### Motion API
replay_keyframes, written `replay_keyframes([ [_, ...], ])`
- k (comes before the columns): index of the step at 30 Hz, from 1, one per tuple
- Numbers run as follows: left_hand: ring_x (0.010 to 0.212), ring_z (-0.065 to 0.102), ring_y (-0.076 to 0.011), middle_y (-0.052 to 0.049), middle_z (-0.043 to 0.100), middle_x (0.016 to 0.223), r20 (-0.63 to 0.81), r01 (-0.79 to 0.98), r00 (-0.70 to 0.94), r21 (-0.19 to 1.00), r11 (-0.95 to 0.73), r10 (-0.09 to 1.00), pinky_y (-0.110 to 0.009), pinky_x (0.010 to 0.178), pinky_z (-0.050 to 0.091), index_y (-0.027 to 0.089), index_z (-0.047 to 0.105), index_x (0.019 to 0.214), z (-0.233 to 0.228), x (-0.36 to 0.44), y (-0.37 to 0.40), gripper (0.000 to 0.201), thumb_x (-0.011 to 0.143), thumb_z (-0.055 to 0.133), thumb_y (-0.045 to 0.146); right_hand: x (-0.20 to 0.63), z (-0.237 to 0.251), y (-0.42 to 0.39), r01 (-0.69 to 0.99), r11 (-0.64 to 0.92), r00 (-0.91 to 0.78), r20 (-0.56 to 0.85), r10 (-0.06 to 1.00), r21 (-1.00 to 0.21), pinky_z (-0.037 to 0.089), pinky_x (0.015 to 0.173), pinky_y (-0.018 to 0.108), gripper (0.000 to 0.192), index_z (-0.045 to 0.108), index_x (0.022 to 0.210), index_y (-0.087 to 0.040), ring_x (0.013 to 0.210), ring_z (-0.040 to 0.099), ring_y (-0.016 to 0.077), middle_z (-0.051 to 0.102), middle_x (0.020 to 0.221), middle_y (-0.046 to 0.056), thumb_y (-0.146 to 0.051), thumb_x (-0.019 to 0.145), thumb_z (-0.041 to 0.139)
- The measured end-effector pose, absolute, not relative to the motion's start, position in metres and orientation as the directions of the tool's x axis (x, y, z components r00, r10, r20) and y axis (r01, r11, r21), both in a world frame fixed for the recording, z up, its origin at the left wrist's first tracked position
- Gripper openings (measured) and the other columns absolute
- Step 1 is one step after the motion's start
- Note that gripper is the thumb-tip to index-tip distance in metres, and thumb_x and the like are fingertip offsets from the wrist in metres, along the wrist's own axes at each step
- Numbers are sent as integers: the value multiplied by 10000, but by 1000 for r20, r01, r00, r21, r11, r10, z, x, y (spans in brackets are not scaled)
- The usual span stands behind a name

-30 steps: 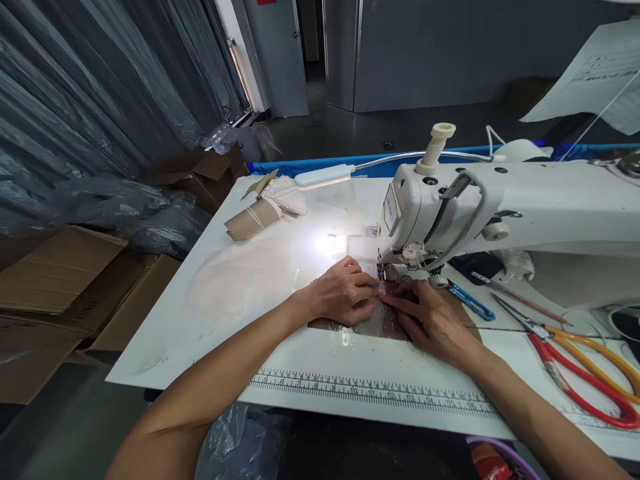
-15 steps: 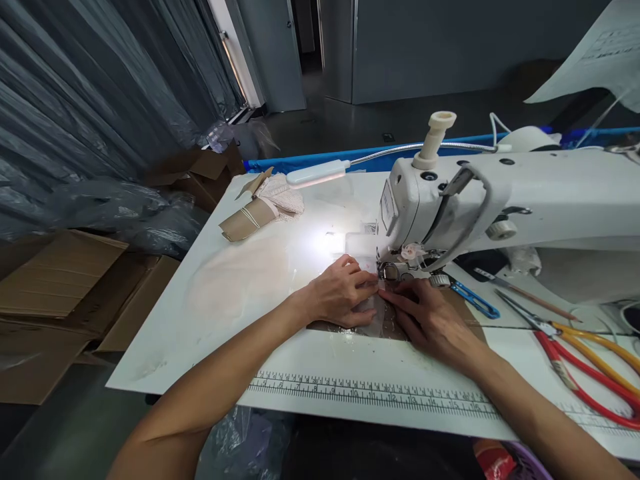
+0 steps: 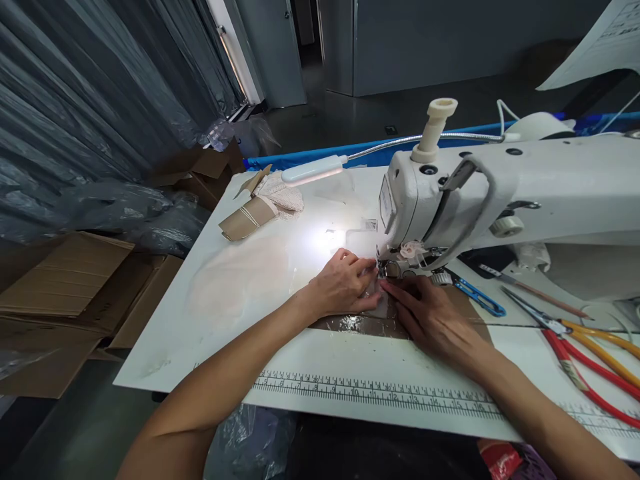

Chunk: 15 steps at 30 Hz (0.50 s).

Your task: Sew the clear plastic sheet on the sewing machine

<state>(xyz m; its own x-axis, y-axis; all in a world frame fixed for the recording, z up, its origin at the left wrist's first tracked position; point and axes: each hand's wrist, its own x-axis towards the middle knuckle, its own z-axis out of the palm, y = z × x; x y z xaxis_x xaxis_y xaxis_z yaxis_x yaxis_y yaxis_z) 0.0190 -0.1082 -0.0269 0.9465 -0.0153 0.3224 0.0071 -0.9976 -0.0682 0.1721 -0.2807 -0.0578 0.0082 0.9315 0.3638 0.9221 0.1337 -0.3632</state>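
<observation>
My left hand [image 3: 345, 283] and my right hand [image 3: 430, 313] press side by side on a small pale piece of fabric [image 3: 381, 308] on the table. Their fingertips meet just in front of the presser foot [image 3: 393, 269] of a white sewing machine [image 3: 505, 200]. The piece lies over a brown taped patch [image 3: 360, 325] of the table and is mostly hidden under my fingers. The left fingers pinch its edge at the foot; the right index finger points along it.
A lamp [image 3: 313, 173] on a flexible neck lights the white table [image 3: 240, 293]. A cardboard roll with lace [image 3: 260, 207] lies at the back left. Blue snips [image 3: 475, 297], a pencil [image 3: 535, 300] and red-handled scissors [image 3: 585, 373] lie to the right. Cardboard boxes [image 3: 65, 293] stand left.
Both hands have slid slightly further toward the presser foot with the fabric piece. The camera has shifted a little, so the machine sits higher in view.
</observation>
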Motion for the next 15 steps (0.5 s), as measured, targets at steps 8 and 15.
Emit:
replay_keyframes([
  [8,903,572,-221,-122,639,1115,370,6,929,-26,-1000,-4,-392,795,423,138,661,1070,-20,19,-102,437,929,479,510,180,-47,-282,840,17,143,251,957,-543,515,890,402,407,531,1353,-240,994,612,238,600,1121,112,-308,965,432],
  [15,877,594,-197,-114,654,1084,367,-61,928,-33,-998,-69,-358,760,449,122,643,1015,5,4,-106,262,937,527,344,196,-30,-282,746,-117,248,111,962,-656,510,765,346,304,670,1058,-206,890,634,234,675,917,76,-330,937,421],
])
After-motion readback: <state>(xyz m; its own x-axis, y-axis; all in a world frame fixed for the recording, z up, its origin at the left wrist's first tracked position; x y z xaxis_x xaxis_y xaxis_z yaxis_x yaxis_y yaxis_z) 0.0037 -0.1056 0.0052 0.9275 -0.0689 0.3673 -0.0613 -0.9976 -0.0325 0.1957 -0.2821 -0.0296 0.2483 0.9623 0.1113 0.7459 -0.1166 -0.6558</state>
